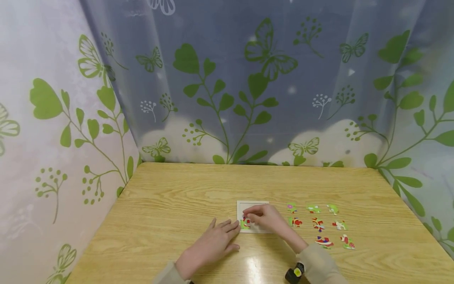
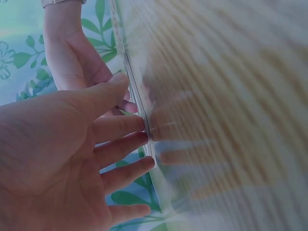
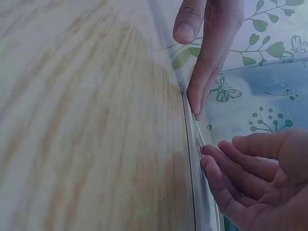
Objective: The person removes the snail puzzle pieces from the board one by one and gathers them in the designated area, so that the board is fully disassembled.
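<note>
A shallow white puzzle tray (image 1: 252,202) lies on the table in the head view. A green, red and white jigsaw piece (image 1: 245,226) sits in its near left corner. My right hand (image 1: 267,216) reaches over the tray from the right, and its thumb and fingertips pinch a small red-edged jigsaw piece (image 3: 201,150) low against the tray. Most of that piece is hidden by the fingers. My left hand (image 1: 217,241) lies palm down at the tray's left side, fingers nearly straight, fingertips touching the frame's edge near the corner.
Several loose jigsaw pieces (image 1: 318,224) are spread in rough rows on the wooden table (image 1: 170,197) right of the tray. Patterned curtains (image 1: 227,98) stand behind and at both sides of the table. A dark wrist device (image 1: 295,273) shows at the right sleeve.
</note>
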The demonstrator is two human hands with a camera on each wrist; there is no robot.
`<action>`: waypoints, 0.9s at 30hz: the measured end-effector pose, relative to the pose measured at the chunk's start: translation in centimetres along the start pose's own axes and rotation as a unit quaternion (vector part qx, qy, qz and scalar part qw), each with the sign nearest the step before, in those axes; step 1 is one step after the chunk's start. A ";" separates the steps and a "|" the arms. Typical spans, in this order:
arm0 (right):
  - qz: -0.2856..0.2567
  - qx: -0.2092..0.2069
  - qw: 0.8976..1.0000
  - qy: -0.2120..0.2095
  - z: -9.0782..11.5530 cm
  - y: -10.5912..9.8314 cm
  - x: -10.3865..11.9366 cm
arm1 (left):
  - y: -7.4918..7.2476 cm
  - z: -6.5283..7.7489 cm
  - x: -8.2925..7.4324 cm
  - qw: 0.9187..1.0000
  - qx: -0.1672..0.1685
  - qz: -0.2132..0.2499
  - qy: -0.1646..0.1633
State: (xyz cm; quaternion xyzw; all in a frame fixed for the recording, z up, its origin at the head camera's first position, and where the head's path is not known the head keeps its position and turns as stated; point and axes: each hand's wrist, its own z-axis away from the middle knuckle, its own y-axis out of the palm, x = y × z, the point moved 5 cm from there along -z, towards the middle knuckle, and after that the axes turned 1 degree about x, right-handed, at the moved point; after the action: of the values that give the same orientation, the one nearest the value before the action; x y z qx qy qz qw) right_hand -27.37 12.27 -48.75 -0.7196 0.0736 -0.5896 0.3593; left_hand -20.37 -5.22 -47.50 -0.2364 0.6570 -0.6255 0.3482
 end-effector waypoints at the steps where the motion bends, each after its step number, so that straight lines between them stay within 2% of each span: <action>1: 0.001 -0.002 1.000 0.002 0.0 0.0 0.0 | 0.0 0.0 0.0 1.000 -0.002 -0.001 0.000; 8: -0.019 -0.010 1.000 0.007 0.1 0.0 0.0 | 0.2 0.0 0.1 1.000 -0.009 -0.006 0.003; 22: -0.127 0.003 0.992 0.017 -0.1 0.7 -0.1 | -0.1 0.2 -0.2 1.000 -0.009 -0.013 0.005; 27: -0.149 0.001 0.989 0.027 -0.2 0.9 -0.2 | -0.1 0.1 -0.2 1.000 -0.007 -0.013 0.004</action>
State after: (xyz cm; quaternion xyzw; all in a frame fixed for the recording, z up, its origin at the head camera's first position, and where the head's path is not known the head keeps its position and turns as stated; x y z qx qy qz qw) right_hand -27.29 11.61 -49.45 -0.7062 -0.0249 -0.6557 0.2660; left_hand -20.12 -5.15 -47.31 -0.2445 0.6597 -0.6264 0.3357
